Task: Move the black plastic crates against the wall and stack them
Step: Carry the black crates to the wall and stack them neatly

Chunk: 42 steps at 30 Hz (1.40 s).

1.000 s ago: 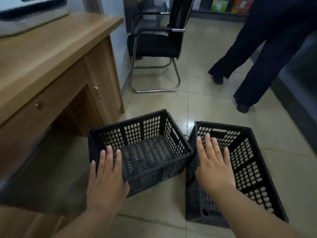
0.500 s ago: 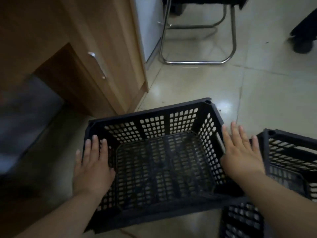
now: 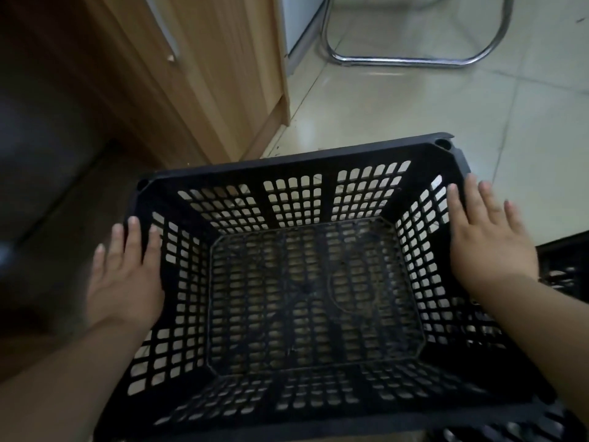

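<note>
A black perforated plastic crate point(image 3: 296, 167) fills the middle of the view, open side up and empty. My left hand point(image 3: 127, 275) lies flat against the crate's left rim with its fingers straight. My right hand point(image 3: 490, 247) lies flat on the right rim, fingers straight too. A second black crate point(image 3: 564, 266) shows only as a dark corner at the right edge, behind my right wrist, and part of it peeks out at the bottom right.
A wooden desk cabinet point(image 3: 204, 74) stands at the upper left, its corner just beyond the crate's far left side. A chair's chrome sled base point(image 3: 398, 60) rests on the pale tiled floor point(image 3: 414, 106) at the top. Dark space lies under the desk at left.
The view has dropped closer to the crate. Both hands have spread to its left and right rims, away from the second crate, which has slid to the right edge.
</note>
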### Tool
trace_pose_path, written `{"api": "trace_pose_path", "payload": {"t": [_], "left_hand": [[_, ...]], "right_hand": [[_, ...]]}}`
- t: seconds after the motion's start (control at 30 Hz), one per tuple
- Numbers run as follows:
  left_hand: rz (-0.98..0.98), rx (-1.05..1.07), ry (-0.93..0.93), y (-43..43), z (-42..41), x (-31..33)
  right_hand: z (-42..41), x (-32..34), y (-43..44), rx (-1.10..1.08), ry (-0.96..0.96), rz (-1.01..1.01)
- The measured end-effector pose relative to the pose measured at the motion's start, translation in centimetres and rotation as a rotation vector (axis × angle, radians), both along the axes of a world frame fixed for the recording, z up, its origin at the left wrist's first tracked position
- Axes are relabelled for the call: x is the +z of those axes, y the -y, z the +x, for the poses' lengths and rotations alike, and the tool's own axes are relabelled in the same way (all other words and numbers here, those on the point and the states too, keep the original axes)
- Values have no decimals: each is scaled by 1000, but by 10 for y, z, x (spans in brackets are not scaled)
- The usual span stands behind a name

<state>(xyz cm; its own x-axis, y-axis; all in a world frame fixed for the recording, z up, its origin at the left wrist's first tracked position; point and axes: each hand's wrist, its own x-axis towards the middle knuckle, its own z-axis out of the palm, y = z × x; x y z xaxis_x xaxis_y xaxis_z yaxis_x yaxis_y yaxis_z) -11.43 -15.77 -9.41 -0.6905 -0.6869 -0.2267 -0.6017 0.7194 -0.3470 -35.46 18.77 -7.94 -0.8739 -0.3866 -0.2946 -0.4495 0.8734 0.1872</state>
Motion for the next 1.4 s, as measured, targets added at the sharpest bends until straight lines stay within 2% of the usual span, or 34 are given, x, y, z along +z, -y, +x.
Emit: {"api": "trace_pose_path", "payload": {"t": [0.23, 0.63, 0.9, 1.4], "left_hand": [[1, -118, -17, 14, 3, 0], [33, -119, 61, -6, 38, 35], [19, -48, 156, -25, 106, 100], [-48, 59, 175, -95, 271, 270]], "right_hand": [[-2, 3, 2, 19, 7, 68], [36, 32, -15, 26, 35, 115], [96, 79, -23, 65, 1, 74], [234, 209, -60, 166, -28, -57]]}}
